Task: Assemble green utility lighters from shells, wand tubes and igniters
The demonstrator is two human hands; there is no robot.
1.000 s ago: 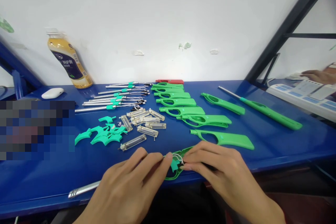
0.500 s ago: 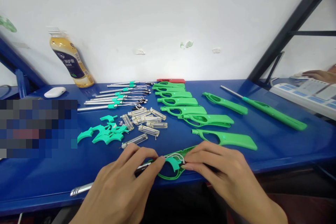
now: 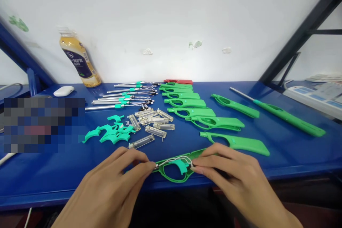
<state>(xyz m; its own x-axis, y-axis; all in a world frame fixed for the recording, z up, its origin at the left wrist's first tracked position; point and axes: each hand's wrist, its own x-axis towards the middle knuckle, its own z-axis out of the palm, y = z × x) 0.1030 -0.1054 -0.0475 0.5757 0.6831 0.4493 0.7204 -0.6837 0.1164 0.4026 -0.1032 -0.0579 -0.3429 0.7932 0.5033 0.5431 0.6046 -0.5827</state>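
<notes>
Where the bench (image 3: 53,171) ends, left hand (image 3: 112,181) and right hand (image 3: 235,174) pinch a green shell (image 3: 198,154), a gap behind it.

On the table (image 3: 61,174), an open lighter casing (image 3: 176,181) is lying at the front edge between the left hand (image 3: 114,181) and right hand (image 3: 235,171), a trigger (image 3: 181,166) sitting in it. Behind it, fuel tanks (image 3: 155,131) are clustering, with loose triggers (image 3: 114,133) resting to their left and nozzle tubes (image 3: 103,107) lying behind both. More casings (image 3: 192,103) are forming a column rightward of the tubes; farther right, a lighter (image 3: 291,116) is lying. A bottle (image 3: 81,62) is standing back left before the wall (image 3: 171,17), probably an earphone case (image 3: 63,91) resting beside it.
</notes>
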